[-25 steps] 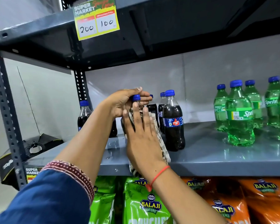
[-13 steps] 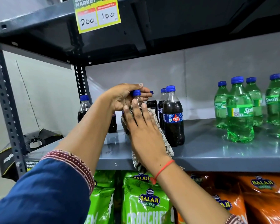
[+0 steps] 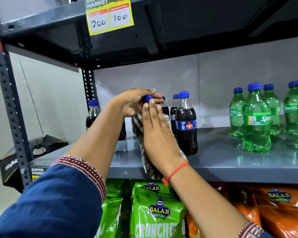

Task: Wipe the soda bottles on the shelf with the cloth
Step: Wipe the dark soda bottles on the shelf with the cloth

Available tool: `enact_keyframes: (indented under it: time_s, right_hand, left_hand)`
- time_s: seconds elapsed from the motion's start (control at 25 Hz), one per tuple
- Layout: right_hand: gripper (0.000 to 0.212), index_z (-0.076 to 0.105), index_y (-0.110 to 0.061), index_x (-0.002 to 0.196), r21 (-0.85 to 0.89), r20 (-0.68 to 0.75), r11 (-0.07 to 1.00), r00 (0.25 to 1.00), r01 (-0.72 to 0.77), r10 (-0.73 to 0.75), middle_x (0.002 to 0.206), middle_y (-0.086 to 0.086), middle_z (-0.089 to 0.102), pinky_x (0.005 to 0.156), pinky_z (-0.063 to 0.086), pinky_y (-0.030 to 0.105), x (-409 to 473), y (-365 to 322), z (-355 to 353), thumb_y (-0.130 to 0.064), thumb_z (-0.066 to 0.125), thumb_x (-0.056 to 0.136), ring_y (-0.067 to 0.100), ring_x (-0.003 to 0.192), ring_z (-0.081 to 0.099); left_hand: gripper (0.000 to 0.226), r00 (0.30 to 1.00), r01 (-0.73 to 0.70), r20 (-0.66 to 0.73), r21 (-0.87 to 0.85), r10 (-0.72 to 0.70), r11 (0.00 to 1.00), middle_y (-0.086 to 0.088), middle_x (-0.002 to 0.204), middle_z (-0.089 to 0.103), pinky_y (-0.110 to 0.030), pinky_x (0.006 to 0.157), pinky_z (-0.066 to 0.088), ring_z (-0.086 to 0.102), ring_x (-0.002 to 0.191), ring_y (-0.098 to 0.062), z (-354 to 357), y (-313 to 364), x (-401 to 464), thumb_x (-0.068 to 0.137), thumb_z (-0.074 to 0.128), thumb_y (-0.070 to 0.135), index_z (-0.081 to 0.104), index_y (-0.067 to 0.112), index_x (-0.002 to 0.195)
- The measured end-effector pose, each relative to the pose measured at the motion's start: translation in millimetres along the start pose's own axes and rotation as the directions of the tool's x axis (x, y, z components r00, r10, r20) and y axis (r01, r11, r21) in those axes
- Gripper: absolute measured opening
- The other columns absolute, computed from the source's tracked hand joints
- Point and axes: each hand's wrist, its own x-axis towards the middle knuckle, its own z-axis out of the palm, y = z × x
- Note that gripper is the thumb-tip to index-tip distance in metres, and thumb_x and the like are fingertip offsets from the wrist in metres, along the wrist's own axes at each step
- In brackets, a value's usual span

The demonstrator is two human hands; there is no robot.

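Observation:
A dark cola bottle (image 3: 148,98) stands on the grey shelf (image 3: 230,162), mostly hidden; only its blue cap shows. My left hand (image 3: 132,103) grips it at the cap and neck. My right hand (image 3: 156,129) presses a checked cloth (image 3: 145,158) flat against the front of the bottle, and the cloth hangs down over the shelf edge. Another cola bottle (image 3: 186,124) stands just right of it, with two more behind. One cola bottle (image 3: 92,114) stands at the far left. Several green soda bottles (image 3: 255,121) stand at the right.
An upper shelf with a yellow price tag (image 3: 108,14) hangs low overhead. A perforated steel upright (image 3: 9,100) stands at the left, with a black box (image 3: 33,152) behind it. Green (image 3: 158,212) and orange snack bags (image 3: 279,206) fill the shelf below.
My right hand with the cloth has slid a little up the bottle, fingertips now at the cap. My left hand keeps its hold on the top.

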Motion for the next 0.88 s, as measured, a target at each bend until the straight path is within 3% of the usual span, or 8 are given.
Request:
enact_keyframes:
  time_s: [0.16, 0.28, 0.4, 0.48, 0.56, 0.64, 0.72, 0.88]
  right_hand:
    - [0.067, -0.012, -0.008, 0.14, -0.025, 0.027, 0.998, 0.998, 0.065, -0.064, 0.154, 0.013, -0.011, 0.113, -0.005, 0.036, -10, -2, 4, -0.006, 0.011, 0.077, 0.031, 0.14, -0.009]
    - [0.059, 0.024, -0.005, 0.138, 0.103, -0.062, 0.994, 0.998, 0.024, -0.018, 0.151, 0.023, 0.016, 0.112, 0.02, 0.044, -11, -2, 1, 0.009, 0.035, 0.082, 0.039, 0.138, 0.015]
    - [0.03, 0.056, -0.001, 0.099, 0.073, -0.272, 0.997, 0.962, 0.011, 0.01, 0.124, 0.029, 0.052, 0.088, 0.049, 0.046, -15, -3, 0, 0.01, 0.063, 0.072, 0.044, 0.111, 0.052]
    - [0.02, 0.06, -0.005, 0.086, 0.007, -0.314, 1.0, 0.949, -0.015, 0.016, 0.1, 0.02, 0.062, 0.066, 0.053, 0.039, -16, -4, -2, 0.007, 0.063, 0.071, 0.037, 0.082, 0.059]
    - [0.02, 0.061, -0.005, 0.089, -0.025, -0.298, 1.0, 0.954, 0.01, -0.017, 0.089, 0.016, 0.062, 0.059, 0.051, 0.037, -19, -4, -3, 0.006, 0.062, 0.072, 0.032, 0.071, 0.057]
    - [0.03, 0.06, -0.002, 0.104, -0.069, -0.245, 0.997, 0.969, 0.019, -0.035, 0.102, 0.017, 0.064, 0.069, 0.054, 0.038, -30, -5, 2, -0.001, 0.067, 0.075, 0.034, 0.082, 0.061]
    - [0.047, 0.05, -0.001, 0.122, -0.136, -0.141, 0.99, 0.989, 0.029, -0.048, 0.128, 0.02, 0.055, 0.092, 0.048, 0.041, -41, -7, 8, -0.018, 0.064, 0.081, 0.037, 0.113, 0.054]
    - [0.067, 0.015, -0.005, 0.141, -0.112, -0.035, 0.992, 0.997, 0.058, -0.062, 0.152, 0.015, 0.016, 0.111, 0.006, 0.047, -33, -9, 9, -0.028, 0.052, 0.089, 0.035, 0.138, 0.012]
  left_hand:
    - [0.028, 1.0, -0.001, 0.002, -0.013, 0.001, 1.0, -0.013, 0.102, 0.068, -0.023, 0.082, 0.053, 0.066, 0.094, -0.02, -1, -1, 2, 0.091, 0.046, 0.019, 0.06, -0.002, 0.102]
    - [0.026, 1.0, -0.003, -0.008, 0.004, 0.003, 1.0, -0.011, 0.094, 0.072, -0.026, 0.085, 0.052, 0.066, 0.096, -0.021, -2, -2, 2, 0.09, 0.047, 0.02, 0.064, 0.002, 0.097]
    - [0.024, 1.0, -0.014, -0.02, 0.035, 0.015, 0.999, -0.005, 0.082, 0.076, -0.03, 0.088, 0.05, 0.066, 0.095, -0.021, -4, -3, 3, 0.09, 0.049, 0.022, 0.066, 0.005, 0.091]
    - [0.025, 1.0, -0.014, -0.027, 0.043, 0.015, 0.999, -0.004, 0.08, 0.076, -0.03, 0.089, 0.049, 0.065, 0.093, -0.02, -4, -3, 3, 0.09, 0.049, 0.023, 0.066, 0.006, 0.091]
    - [0.025, 0.999, -0.02, -0.029, 0.043, 0.021, 0.999, -0.005, 0.082, 0.075, -0.03, 0.089, 0.048, 0.065, 0.091, -0.019, -2, -3, 3, 0.09, 0.047, 0.023, 0.065, 0.005, 0.091]
    - [0.026, 0.999, -0.024, -0.028, 0.048, 0.025, 0.999, -0.007, 0.089, 0.071, -0.028, 0.086, 0.049, 0.065, 0.087, -0.018, -2, -3, 4, 0.091, 0.046, 0.023, 0.064, 0.005, 0.093]
    - [0.026, 0.999, -0.021, -0.03, 0.046, 0.023, 0.999, -0.006, 0.089, 0.071, -0.027, 0.081, 0.051, 0.067, 0.084, -0.016, -2, -2, 3, 0.091, 0.046, 0.023, 0.064, 0.004, 0.095]
    - [0.026, 0.998, -0.042, -0.035, 0.019, 0.043, 0.999, -0.01, 0.09, 0.07, -0.025, 0.079, 0.054, 0.07, 0.079, -0.017, 0, -2, 1, 0.091, 0.047, 0.019, 0.063, 0.0, 0.095]
